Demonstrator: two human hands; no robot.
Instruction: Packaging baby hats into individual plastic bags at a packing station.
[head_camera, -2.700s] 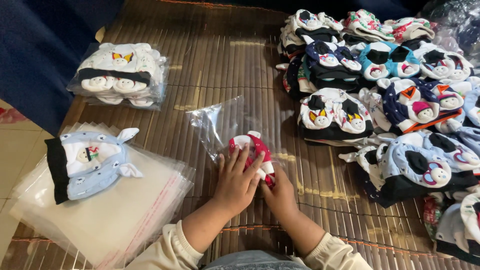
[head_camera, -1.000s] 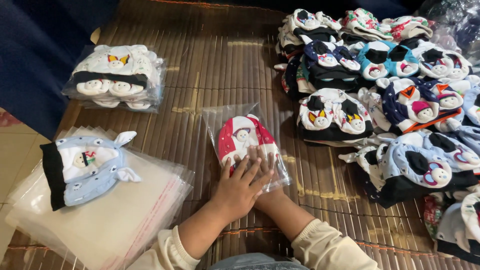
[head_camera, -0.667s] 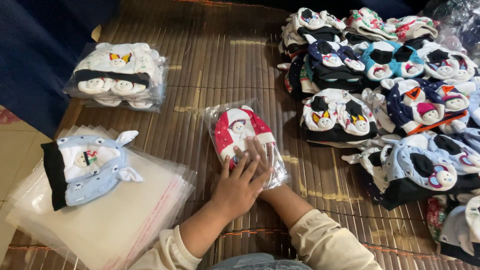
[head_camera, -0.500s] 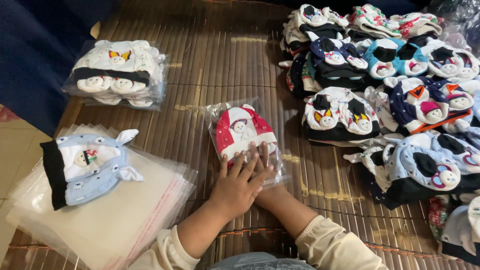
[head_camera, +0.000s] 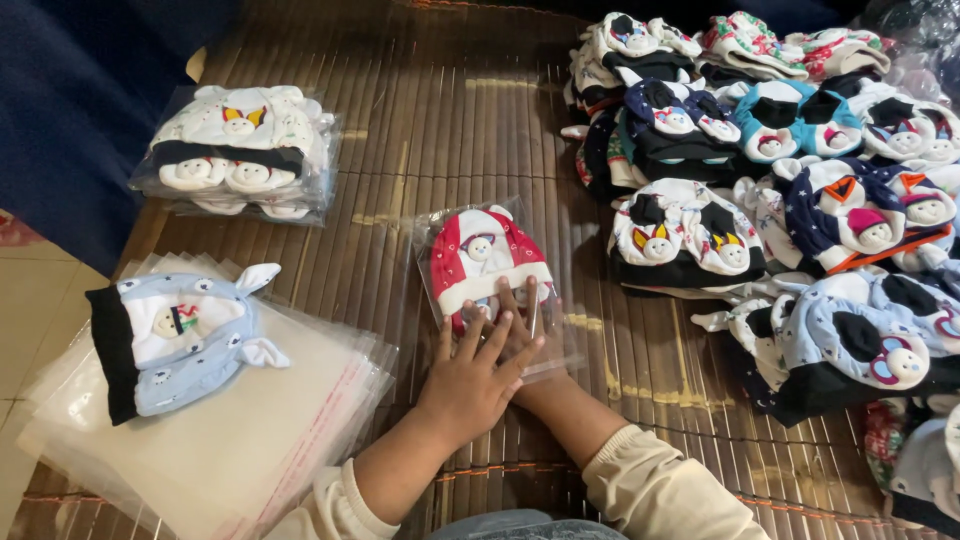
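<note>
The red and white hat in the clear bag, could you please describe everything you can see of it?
The red and white hat is a small soft knitted cap with a little white animal face sewn on its front and a white band along its lower edge. It lies flat on the slatted mat, inside a clear plastic bag. The left hand presses on the bag's near end, overlapping the right hand.

this looks like a small packing place, maybe in a home, where baby hats get put into bags. a brown bamboo mat (head_camera: 450, 120) is the work surface, and a tiled floor (head_camera: 30, 300) shows beside it. lots of little hats (head_camera: 800, 180) lie in a big heap. a stack of clear bags (head_camera: 220, 440) sits ready. one bundle of packed hats (head_camera: 240, 150) is already wrapped in plastic.
</note>
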